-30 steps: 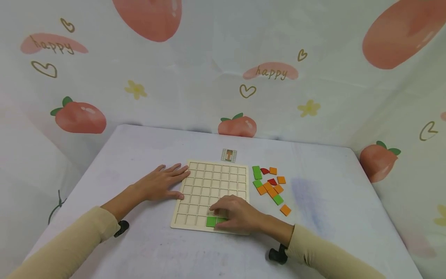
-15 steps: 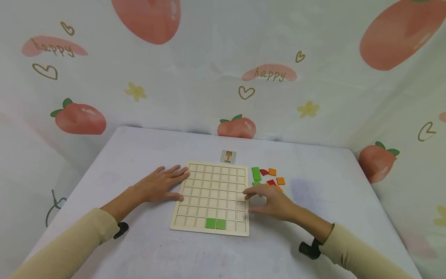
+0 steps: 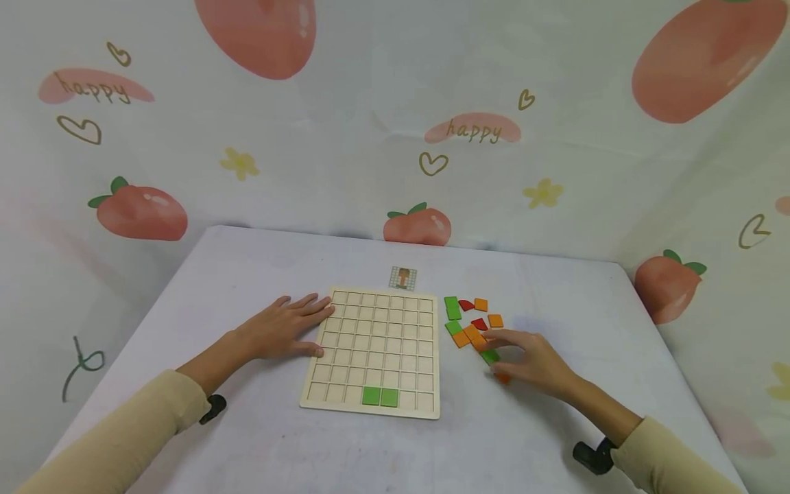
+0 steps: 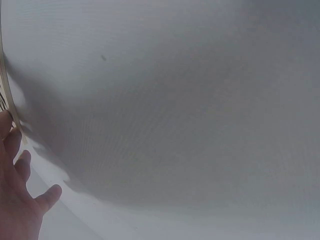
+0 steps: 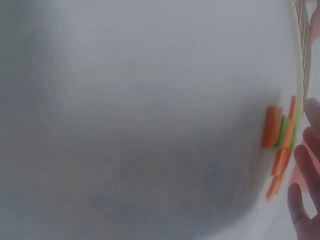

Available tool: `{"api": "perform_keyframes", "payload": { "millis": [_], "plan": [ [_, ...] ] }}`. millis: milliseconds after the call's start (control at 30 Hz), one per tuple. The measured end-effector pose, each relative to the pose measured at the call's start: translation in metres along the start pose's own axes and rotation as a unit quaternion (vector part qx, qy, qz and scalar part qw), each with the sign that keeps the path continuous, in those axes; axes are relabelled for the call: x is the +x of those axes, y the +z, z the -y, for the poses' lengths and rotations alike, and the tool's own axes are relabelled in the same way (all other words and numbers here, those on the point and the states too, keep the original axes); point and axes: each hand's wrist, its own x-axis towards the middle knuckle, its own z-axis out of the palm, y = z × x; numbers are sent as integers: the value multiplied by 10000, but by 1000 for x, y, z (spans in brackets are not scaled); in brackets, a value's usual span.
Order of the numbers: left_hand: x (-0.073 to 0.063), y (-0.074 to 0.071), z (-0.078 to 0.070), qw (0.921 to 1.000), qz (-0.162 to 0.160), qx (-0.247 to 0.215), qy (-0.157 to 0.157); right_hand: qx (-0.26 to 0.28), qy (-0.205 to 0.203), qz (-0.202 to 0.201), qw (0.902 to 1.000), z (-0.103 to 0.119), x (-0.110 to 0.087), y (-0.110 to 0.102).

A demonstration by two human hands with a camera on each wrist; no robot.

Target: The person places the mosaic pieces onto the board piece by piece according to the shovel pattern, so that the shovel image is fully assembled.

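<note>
Lying right of the grid board (image 3: 376,341): flat loose tiles (image 3: 453,328) in orange, green and red, some edge to edge, others apart.
Nearest orange tile (image 3: 504,379): partly hidden by the thumb of the right hand (image 3: 532,363); whether the two touch cannot be told.
Two green squares (image 3: 371,396): side by side in the board's row closest to the person, fourth and fifth cells from the left.
Right hand's pose: stretched over the near end of the loose tiles, forearm slanting in from the lower right, fingers and thumb parted and bent toward the tiles, nothing visibly gripped.
Left hand (image 3: 280,329): laid at the board's left edge, fingers long and fanned, thumb spread toward the person, tips at the rim, grasping nothing.
Right hand's shift: a second ago over the board's near row, half a second ago at its right rim, now past it above the tiles.
Green squares since then: same cells, both now uncovered; a second ago the hand partly hid one.
Left hand since then: same place, same spread.
Picture card (image 3: 403,278): just beyond the board's far edge.
White surface (image 3: 308,460): under everything, a fruit-print backdrop (image 3: 345,151) behind.
</note>
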Motion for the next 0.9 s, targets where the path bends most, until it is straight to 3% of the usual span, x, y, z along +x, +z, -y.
{"api": "perform_keyframes", "payload": {
  "millis": [300,633,900],
  "plan": [
    [-1,0,1,10000,7,-81,-11,-22,44,-219,9997,-13,-12,1],
    [-1,2,1,10000,-94,-9,29,36,-97,-288,9995,-17,-11,5],
    [-1,4,2,9998,-167,83,58,-101,-29,-123,9999,-18,-7,5]
  ]
}}
